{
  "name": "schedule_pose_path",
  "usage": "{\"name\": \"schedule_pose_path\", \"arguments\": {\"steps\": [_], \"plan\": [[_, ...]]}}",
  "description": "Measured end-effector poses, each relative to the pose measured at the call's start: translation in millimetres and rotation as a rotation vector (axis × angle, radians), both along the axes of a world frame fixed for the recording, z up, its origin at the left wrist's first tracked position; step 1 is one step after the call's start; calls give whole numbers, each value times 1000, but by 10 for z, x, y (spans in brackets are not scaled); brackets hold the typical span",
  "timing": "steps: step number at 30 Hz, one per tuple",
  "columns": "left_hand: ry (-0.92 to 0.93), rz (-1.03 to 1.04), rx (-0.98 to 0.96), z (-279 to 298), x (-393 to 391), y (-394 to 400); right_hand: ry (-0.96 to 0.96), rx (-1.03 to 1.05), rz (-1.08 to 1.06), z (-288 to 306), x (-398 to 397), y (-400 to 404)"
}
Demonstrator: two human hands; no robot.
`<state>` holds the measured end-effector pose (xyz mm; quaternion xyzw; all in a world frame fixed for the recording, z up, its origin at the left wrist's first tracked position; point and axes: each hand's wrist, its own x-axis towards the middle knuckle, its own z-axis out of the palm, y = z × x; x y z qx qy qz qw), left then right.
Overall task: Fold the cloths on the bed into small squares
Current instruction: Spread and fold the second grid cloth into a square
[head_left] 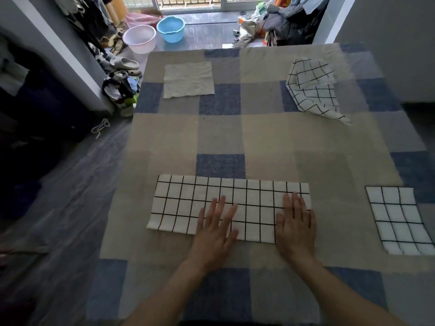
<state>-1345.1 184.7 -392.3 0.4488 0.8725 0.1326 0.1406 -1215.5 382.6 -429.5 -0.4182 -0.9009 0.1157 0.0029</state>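
Head view: your left hand [213,234] and right hand [295,225] lie flat, fingers released, pressing the long gridded cloth [188,205] at the bed's [259,137] near edge. A folded gridded square [397,220] lies near right; a crumpled gridded cloth [313,88] far right; a plain cloth [188,80] far left.

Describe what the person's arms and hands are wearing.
Nothing shows on them: both forearms are bare as far as the frame's lower edge, with no sleeves in view. The left hand and right hand have no gloves, rings, watch or bracelet visible, and the fingers are uncovered.
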Motion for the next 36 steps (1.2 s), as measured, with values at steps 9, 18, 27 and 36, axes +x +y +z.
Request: {"name": "schedule_pose_path", "arguments": {"steps": [9,18,27,36], "plan": [[-93,59,-299,-144,47,94,5,-84,33,43,13,29],[-107,38,-349,-103,24,129,-46,-46,116,47,433,348],[-147,25,-378,-55,5,157,111,99,633,197,473,418],[-116,22,-363,-68,24,137,-53,139,903,322,427,527]]}}
